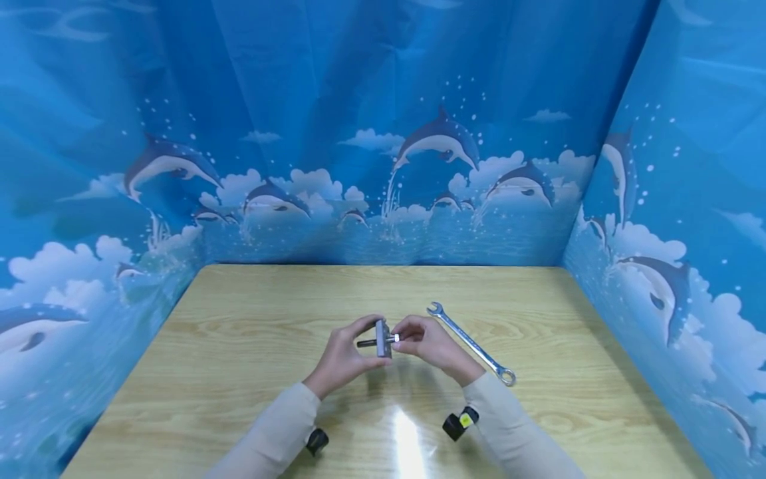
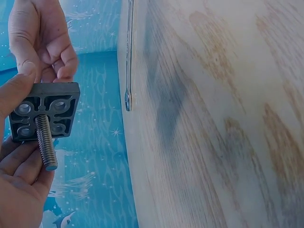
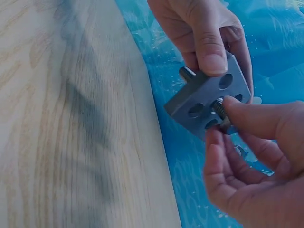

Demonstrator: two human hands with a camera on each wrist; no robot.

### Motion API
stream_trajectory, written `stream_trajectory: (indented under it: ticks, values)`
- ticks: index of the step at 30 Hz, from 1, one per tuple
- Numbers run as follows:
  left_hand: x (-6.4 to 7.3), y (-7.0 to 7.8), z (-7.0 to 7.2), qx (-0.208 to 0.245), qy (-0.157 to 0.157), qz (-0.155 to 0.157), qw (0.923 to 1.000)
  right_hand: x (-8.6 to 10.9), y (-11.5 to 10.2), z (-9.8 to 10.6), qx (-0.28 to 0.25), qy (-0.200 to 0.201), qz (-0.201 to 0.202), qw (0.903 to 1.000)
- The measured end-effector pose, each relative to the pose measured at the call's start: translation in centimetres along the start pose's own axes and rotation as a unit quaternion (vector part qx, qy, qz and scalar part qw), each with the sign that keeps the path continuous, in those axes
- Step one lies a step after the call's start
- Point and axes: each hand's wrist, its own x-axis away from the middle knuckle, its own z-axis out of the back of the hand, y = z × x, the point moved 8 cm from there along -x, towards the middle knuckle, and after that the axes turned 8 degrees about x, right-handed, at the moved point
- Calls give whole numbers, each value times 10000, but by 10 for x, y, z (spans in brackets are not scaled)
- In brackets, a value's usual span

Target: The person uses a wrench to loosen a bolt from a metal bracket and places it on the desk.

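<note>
Above the table, my left hand (image 1: 350, 354) holds a square grey metal plate (image 1: 383, 338) by its edges, thumb on one side and fingers on the other. The left wrist view shows the plate's ribbed face with holes near its corners. A threaded bolt (image 2: 46, 142) passes through the middle and sticks out well beyond this face. On the plate's other side, my right hand (image 1: 432, 344) pinches the bolt's head end (image 3: 228, 127) between thumb and fingers. A short stretch of thread (image 3: 219, 108) shows between these fingers and the plate; the fingers partly hide the head.
A combination wrench (image 1: 473, 342) lies slantwise on the wooden table (image 1: 251, 313), just right of my right hand. Blue dolphin-print curtains (image 1: 335, 133) rise along the table's back and sides. Each wrist wears a small black camera (image 1: 459, 424).
</note>
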Motion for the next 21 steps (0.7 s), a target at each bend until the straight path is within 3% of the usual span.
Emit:
stream_trajectory:
  ticks: [8, 16, 21]
  values:
    - [0, 1, 1, 21, 95, 0, 10000, 1, -4, -1, -181, 89, 393, 9990]
    - [-1, 2, 2, -35, 129, -60, 9999, 1, 4, -2, -111, -135, -292, 9994]
    - [-1, 6, 1, -152, 89, -283, 9994, -2, 10, -10, -325, -457, -418, 9975]
